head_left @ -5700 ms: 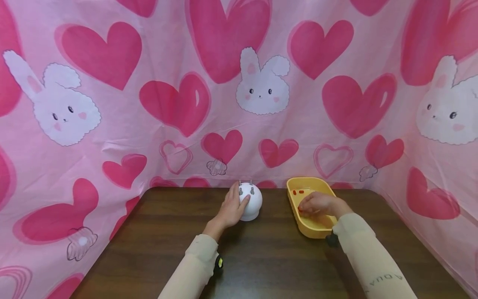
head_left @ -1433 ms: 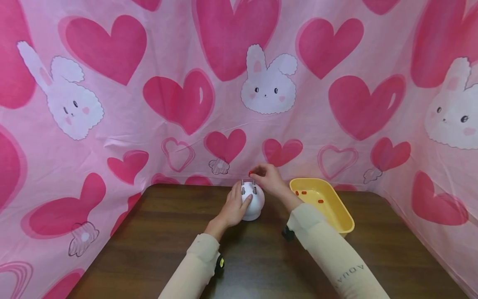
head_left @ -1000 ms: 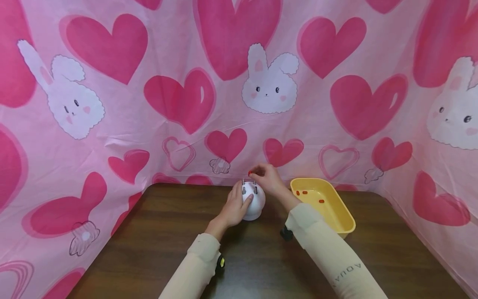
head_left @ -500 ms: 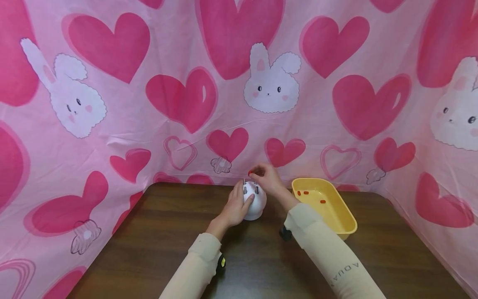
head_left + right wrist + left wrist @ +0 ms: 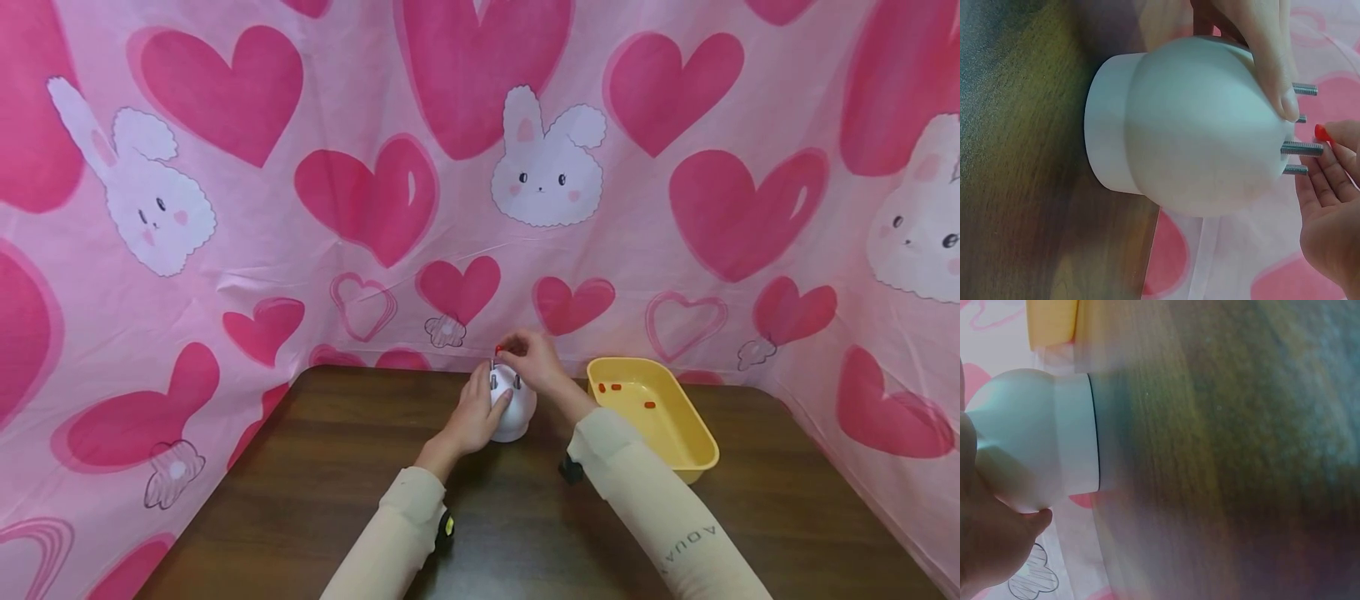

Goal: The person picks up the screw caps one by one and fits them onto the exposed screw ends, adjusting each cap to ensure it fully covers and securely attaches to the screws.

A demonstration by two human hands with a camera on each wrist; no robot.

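A white, ball-shaped body (image 5: 519, 419) on a short round base stands on the wooden table. Several threaded metal studs (image 5: 1302, 149) stick up from its top. My left hand (image 5: 468, 417) grips it from the left, thumb across the front. Above the studs, my right hand (image 5: 536, 364) pinches a small red piece (image 5: 498, 349) between thumb and fingertips. In the right wrist view the red piece (image 5: 1322, 132) is close to the stud ends, and none of the visible studs carries one.
To the right is a yellow tray (image 5: 675, 433) with several red pieces (image 5: 649, 405) lying in it. The table (image 5: 315, 492) ends at a pink cloth backdrop (image 5: 360, 125) printed with hearts and rabbits.
The right hand has come from inside the tray to above the studs with a red piece, and lately shifted slightly left. The left hand has kept its grip on the white body.
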